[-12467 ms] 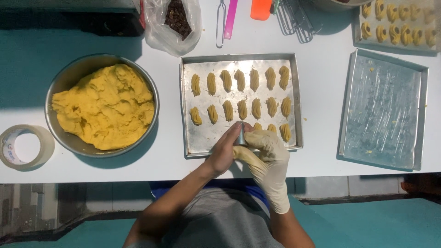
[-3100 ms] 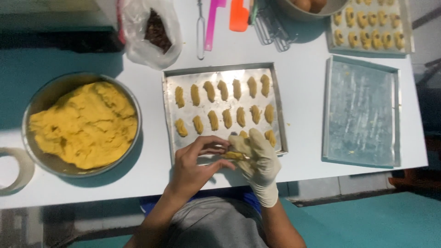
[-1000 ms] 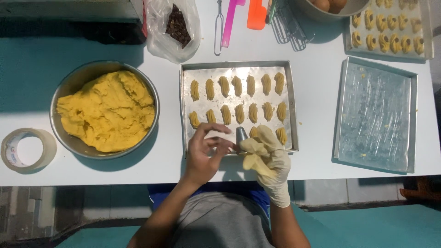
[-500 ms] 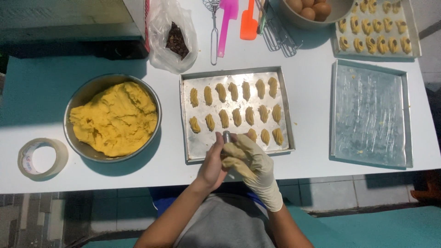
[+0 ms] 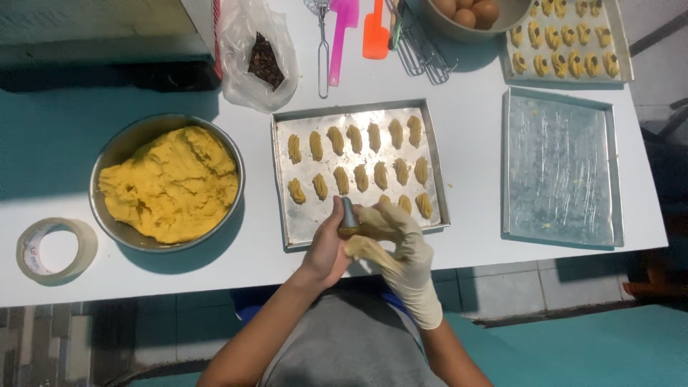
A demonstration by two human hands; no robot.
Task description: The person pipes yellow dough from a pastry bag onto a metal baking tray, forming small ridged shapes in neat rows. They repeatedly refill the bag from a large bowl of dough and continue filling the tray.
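I see the piping bag (image 5: 367, 247) of yellow dough held between both hands over the near edge of the middle baking tray (image 5: 283, 179), its metal nozzle (image 5: 349, 215) pointing away from me toward the tray's far edge. The bag's long axis runs from its dough-filled tail at the table's near edge, up and slightly left to the nozzle tip.

My left hand (image 5: 328, 247), bare, has its fingers curled round the nozzle end, so it is the hand nearer the tip. My right hand (image 5: 405, 247), in a pale glove, has its fingers closed around the bag's body just right of the nozzle and squeezing the tail.

The nozzle sits over bare metal in the tray's near row, left of the piped cookies (image 5: 424, 205) at the near right corner and directly below the second row. Two full rows of ridged dough pieces lie across the tray's far half.

Left of the tray, near the table's left end, stands a round metal bowl (image 5: 107, 154) of yellow dough (image 5: 172, 183), with a roll of tape (image 5: 56, 249) at the near left corner. An empty greased tray (image 5: 560, 166) lies to the right, and beyond it a tray of finished pieces (image 5: 566, 43). Along the far edge are a plastic bag of dark bits (image 5: 261, 57), a pink spatula (image 5: 342, 29), an orange spatula (image 5: 375, 32) and a bowl of eggs (image 5: 469, 14).
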